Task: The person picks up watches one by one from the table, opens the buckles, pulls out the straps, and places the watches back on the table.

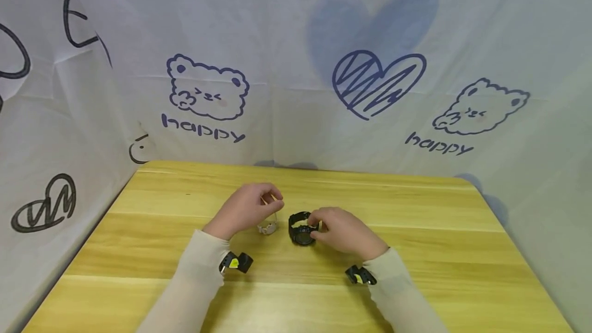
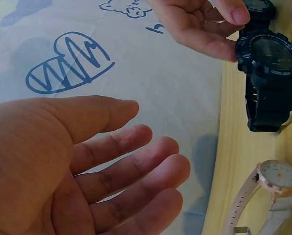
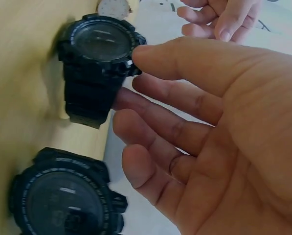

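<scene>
Left hand [image 1: 245,210] reaching farther forward, fingers loosely bent, right hand [image 1: 348,231] with fingers slightly curved

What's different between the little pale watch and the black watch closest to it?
The black watch has a big, chunky case; the pale watch has a smaller one. The black watch's face is dark, but the pale watch's face is white. The black watch has a black rim with markings, while the pale watch has a pinkish-gold rim. Both have round faces and straps.
</scene>
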